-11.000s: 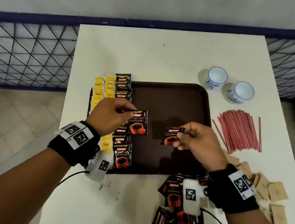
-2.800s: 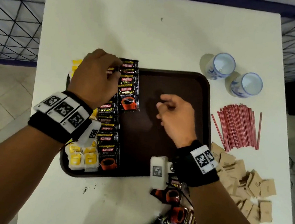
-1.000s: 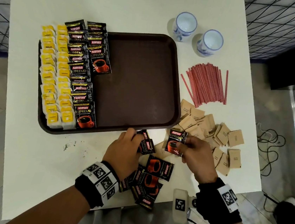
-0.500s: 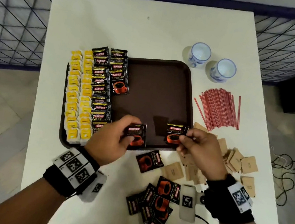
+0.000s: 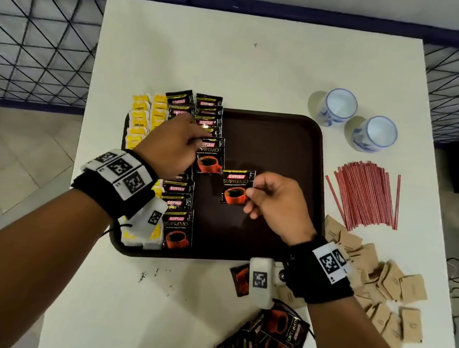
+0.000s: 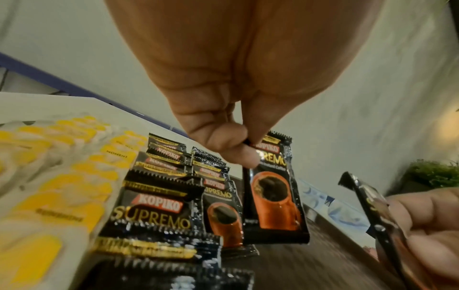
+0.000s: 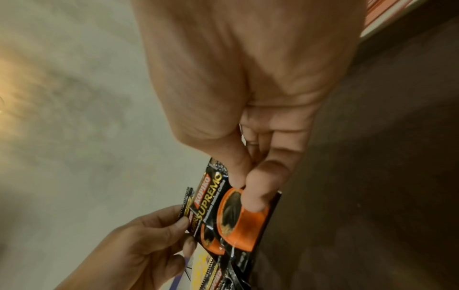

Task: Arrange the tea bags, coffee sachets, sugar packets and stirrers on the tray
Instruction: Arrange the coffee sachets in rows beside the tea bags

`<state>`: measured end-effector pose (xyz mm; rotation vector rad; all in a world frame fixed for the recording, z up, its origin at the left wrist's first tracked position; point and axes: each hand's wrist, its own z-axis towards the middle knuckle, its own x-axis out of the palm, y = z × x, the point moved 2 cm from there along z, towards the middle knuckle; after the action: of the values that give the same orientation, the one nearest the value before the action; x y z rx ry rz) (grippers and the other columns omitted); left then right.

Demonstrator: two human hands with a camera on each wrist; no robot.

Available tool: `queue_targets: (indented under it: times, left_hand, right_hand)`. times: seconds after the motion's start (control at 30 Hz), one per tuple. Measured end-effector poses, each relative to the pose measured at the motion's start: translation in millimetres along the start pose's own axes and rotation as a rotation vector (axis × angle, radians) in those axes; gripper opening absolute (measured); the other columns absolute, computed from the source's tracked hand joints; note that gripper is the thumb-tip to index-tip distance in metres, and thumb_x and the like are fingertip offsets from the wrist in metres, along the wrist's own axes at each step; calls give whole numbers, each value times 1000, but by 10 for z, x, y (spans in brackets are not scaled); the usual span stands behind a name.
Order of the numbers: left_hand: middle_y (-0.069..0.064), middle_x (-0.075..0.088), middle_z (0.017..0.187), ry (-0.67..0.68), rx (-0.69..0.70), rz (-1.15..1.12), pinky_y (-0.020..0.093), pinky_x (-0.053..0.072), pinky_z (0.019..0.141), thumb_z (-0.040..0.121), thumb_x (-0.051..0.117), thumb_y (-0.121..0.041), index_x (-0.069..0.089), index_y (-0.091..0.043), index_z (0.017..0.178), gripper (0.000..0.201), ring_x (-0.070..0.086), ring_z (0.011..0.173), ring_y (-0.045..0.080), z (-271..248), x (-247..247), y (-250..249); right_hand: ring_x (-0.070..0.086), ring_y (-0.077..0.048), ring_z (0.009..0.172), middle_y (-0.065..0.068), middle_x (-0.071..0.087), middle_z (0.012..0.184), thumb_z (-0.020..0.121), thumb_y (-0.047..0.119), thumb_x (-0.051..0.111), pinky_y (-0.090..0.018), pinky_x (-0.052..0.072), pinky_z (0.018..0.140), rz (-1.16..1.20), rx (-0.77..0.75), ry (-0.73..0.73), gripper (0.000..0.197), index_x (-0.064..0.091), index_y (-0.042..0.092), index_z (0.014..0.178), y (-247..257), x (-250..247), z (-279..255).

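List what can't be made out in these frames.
- Middle tea bags and sachet rows: head view, hidden by the left hand and wristband.
- Loose sachets: head view, cut off by the bottom edge.
- Sugar packet print: too small.
- Stirrers count: too dense.
- Near sachets: left wrist view, blurred.

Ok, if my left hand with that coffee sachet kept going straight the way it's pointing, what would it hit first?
Probably the second coffee row: the left hand points toward the tray's far-left end, its sachet hanging by that row's nearest packet. Height above them is unclear.
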<state>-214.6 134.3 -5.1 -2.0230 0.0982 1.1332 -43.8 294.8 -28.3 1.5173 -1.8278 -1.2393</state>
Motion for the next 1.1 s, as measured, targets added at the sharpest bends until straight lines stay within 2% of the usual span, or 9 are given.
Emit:
queue_targets:
  times: [0.1, 0.2, 0.27, 0.4, 0.53, 0.67, 0.83, 0.97, 1.1]
  left_hand:
    - [4, 55, 102, 10, -18, 15, 27, 39, 79, 96, 52, -8, 66, -12, 119, 28, 58, 86, 21, 93, -32, 13]
    - [-6, 61, 93, -3, -48, -89, 27, 45, 77, 91, 58, -6, 67, -21, 104, 22, 58, 75, 7, 144, -57, 49]
    - [-11, 63, 88, -3, -54, -118, 27, 46, 75, 89, 61, -8, 65, -25, 98, 20, 61, 78, 7, 183, -47, 81]
    - [-8, 67, 85, -9, -30, -109, 28, 51, 80, 85, 66, -9, 69, -23, 94, 18, 63, 85, 11, 226, -11, 91]
    - [-6, 72, 88, -27, -29, -104, 23, 50, 80, 85, 64, -9, 73, -22, 94, 18, 66, 85, 10, 248, 11, 120]
    - [-4, 71, 92, -78, -14, -82, 20, 47, 77, 85, 63, -9, 75, -18, 96, 19, 63, 83, 8, 249, 41, 140]
    - [3, 64, 93, -134, 34, -12, 25, 44, 73, 86, 64, -9, 76, -13, 97, 17, 61, 82, 18, 301, 60, 221]
    - [3, 60, 93, -135, 63, 47, 25, 41, 75, 88, 62, -10, 76, -14, 99, 18, 60, 88, 21, 330, 84, 252]
    - [6, 61, 99, -147, 77, 86, 30, 46, 76, 88, 61, -10, 75, -12, 99, 18, 61, 89, 24, 349, 90, 267]
  right_hand:
    - [63, -20, 55, -9, 62, 62, 94, -4, 60, -26, 49, 47, -35, 3, 11, 23, 61, 13, 78, 17, 80, 120]
    - [63, -21, 54, -10, 63, 60, 94, -4, 61, -25, 49, 47, -29, 26, 27, 20, 60, 11, 81, 6, 178, 245]
    - [64, -19, 52, -8, 64, 58, 94, -4, 61, -24, 50, 47, -19, 49, 37, 19, 61, 10, 81, -3, 229, 316]
    - [64, -18, 52, -5, 64, 56, 94, -5, 60, -26, 52, 49, -18, 73, 58, 17, 62, 8, 82, -34, 292, 434]
    - [63, -16, 50, 1, 64, 53, 94, -7, 58, -25, 51, 47, -55, 76, 49, 22, 61, 11, 81, -84, 349, 519]
    - [64, -16, 50, 0, 64, 63, 93, -7, 59, -25, 50, 46, -58, 92, 39, 23, 58, 14, 84, -89, 416, 544]
    - [64, -17, 50, -14, 65, 80, 94, -3, 60, -25, 51, 47, -43, 110, -1, 20, 56, 14, 102, -57, 475, 580]
    - [64, -14, 50, -10, 67, 77, 95, -1, 60, -22, 51, 48, -73, 106, -31, 29, 57, 10, 122, -44, 518, 573]
    - [64, -13, 50, -10, 68, 77, 95, 1, 61, -25, 55, 50, -103, 88, -63, 33, 59, 11, 126, -25, 582, 555]
